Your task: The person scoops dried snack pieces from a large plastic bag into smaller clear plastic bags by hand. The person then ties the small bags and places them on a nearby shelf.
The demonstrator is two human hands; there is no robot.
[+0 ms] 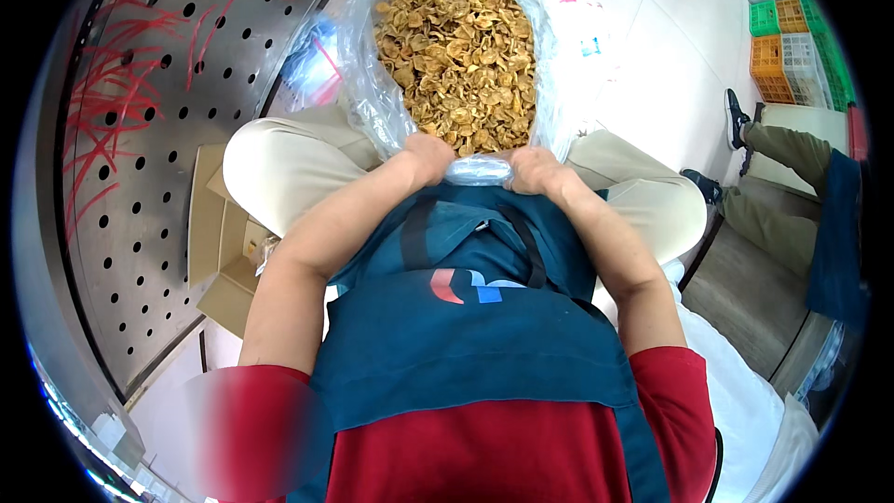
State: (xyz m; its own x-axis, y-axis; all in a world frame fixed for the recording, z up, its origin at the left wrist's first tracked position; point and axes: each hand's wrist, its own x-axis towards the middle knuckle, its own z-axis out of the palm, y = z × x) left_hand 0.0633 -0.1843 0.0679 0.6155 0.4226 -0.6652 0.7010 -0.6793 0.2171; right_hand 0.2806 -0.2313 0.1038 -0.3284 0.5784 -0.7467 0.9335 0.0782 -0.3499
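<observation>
A large clear plastic bag [363,77] stands between my knees with its mouth spread wide. Dried brownish-yellow slices [461,56], perhaps dried roots or chips, fill it near the top. My left hand [427,157] grips the near rim on the left side. On the right side of the same rim, my right hand [534,169] is closed on the plastic. A bunched fold of the bag stretches between both hands, close against my dark blue apron [475,342]. My fingertips are mostly hidden by the hands and the plastic.
A perforated metal panel [230,28] with red marks runs along the left. An open cardboard box [209,223] sits beside my left knee. At right are a seated person's legs [775,154] and stacked plastic crates [775,70]. A clear plastic packet [311,63] lies left of the bag.
</observation>
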